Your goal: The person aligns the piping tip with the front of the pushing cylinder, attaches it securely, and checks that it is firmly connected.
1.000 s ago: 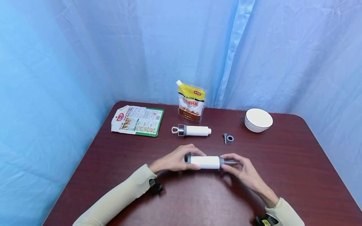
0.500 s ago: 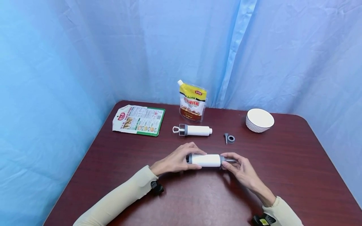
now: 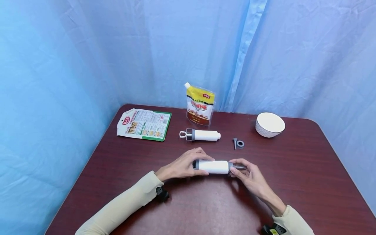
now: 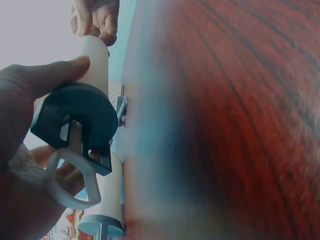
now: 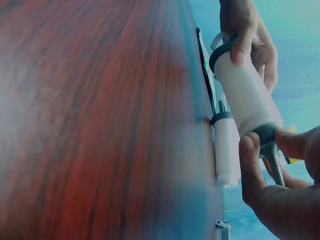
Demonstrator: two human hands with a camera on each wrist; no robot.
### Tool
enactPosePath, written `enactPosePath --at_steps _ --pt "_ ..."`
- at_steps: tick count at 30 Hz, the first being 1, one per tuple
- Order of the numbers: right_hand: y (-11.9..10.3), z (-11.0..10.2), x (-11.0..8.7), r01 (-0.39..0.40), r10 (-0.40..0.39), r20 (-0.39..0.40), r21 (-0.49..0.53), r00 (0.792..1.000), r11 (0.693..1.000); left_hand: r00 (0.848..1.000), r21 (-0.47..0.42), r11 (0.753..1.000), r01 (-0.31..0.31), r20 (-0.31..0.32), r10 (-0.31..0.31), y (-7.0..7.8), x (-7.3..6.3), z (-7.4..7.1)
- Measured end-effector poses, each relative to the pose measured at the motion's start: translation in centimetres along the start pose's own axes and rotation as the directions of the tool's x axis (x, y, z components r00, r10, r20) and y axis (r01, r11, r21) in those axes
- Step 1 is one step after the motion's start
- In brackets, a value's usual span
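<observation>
**A:** Head view first: you've got the white syringe-type tube [image 3: 212, 166] lying sideways just above the table [image 3: 293, 182], near the front middle. Your left hand [image 3: 182, 166] is wrapped around the grey cap end, and your right hand [image 3: 249, 176] is pinching the grey nozzle [image 3: 237, 167] at the other end. The second tube [image 3: 201, 135], the loose grey nozzle piece [image 3: 238, 144], the bowl [image 3: 269, 124], the yellow pouch [image 3: 199, 105] and the flat packet [image 3: 143, 125] all sit further back, untouched.

**B:** So which step is that, nozzle going on or coming off?

**A:** Can't call the direction from a still tbh. My read is you're working the nozzle at the tube's tip, with the left hand just bracing.

**B:** Left wrist view?

**A:** Your thumb [image 4: 47, 75] lies along the white barrel [image 4: 96, 57] and your fingers curl behind the dark end cap [image 4: 82, 117], with the white plunger ring [image 4: 70, 177] sticking out toward the camera. A firm grip, I'd say.

**B:** Right wrist?

**A:** Your fingertips [image 5: 248, 150] and thumb are pinched on the grey collar [image 5: 266, 134] where the nozzle meets the barrel. It's a bit blurry, so whether the thread is seated I can't tell.

**B:** Next move?

**A:** Probably keep the left hand locked so the barrel can't spin, and twist only with the right, staying in line with the tube
</observation>
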State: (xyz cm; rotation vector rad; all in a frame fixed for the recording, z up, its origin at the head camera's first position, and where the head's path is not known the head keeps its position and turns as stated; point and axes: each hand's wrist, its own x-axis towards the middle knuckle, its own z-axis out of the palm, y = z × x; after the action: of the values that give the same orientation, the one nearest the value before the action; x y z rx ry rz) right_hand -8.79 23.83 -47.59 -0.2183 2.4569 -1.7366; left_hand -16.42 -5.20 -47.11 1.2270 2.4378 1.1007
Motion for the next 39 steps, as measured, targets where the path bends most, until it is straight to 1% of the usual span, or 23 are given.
enactPosePath --at_steps 3,5,11,14,19,22,25,28,30,33,36,39 --pt "0.1 -0.1 0.0 0.027 -0.027 0.004 -0.02 1.0 0.999 0.999 -0.058 0.998 0.024 0.025 -0.023 -0.2 0.0 -0.1" --pt "0.2 -0.2 0.1 0.034 -0.034 0.003 -0.023 0.999 0.999 0.999 -0.075 0.997 0.032 0.033 -0.03 -0.2 0.1 -0.2" --pt "0.3 -0.1 0.1 0.022 -0.022 -0.003 -0.008 1.0 1.0 0.998 -0.081 0.996 0.045 0.044 -0.041 0.0 0.1 -0.1" --pt "0.3 0.0 0.0 0.011 -0.011 -0.012 0.005 1.0 1.0 0.999 -0.078 0.996 0.035 0.032 -0.033 0.1 0.1 -0.1" --pt "0.2 0.1 0.1 -0.007 0.007 -0.023 0.038 1.0 0.999 1.0 -0.059 0.998 0.018 0.012 -0.018 0.2 0.2 0.0" --pt "0.2 0.1 0.1 -0.023 0.025 -0.028 0.054 0.999 0.998 1.0 -0.027 1.0 0.013 0.001 -0.013 0.3 0.2 0.2" --pt "0.3 0.2 0.1 -0.047 0.049 -0.031 0.058 0.998 0.997 1.0 0.025 1.0 0.007 -0.008 -0.007 0.4 0.0 0.3" --pt "0.6 0.3 0.1 -0.062 0.063 -0.016 0.05 0.998 0.997 1.0 0.06 0.998 0.004 -0.006 -0.004 0.4 -0.2 0.4" --pt "0.9 0.3 0.0 -0.059 0.059 0.001 0.049 0.998 0.997 1.0 0.069 0.998 0.006 0.003 -0.006 0.3 -0.3 0.4" --pt "1.2 0.2 0.0 -0.032 0.031 0.032 0.051 0.999 0.998 1.0 0.056 0.998 0.01 0.016 -0.011 0.3 -0.4 0.2" --pt "1.5 0.0 0.1 -0.003 0.0 0.058 0.062 0.998 0.998 1.0 0.051 0.999 0.005 0.023 -0.006 0.3 -0.2 0.0" --pt "1.7 -0.2 0.3 0.009 -0.014 0.078 0.063 0.997 0.998 1.0 0.057 0.998 -0.001 0.029 -0.001 0.2 -0.1 0.0"
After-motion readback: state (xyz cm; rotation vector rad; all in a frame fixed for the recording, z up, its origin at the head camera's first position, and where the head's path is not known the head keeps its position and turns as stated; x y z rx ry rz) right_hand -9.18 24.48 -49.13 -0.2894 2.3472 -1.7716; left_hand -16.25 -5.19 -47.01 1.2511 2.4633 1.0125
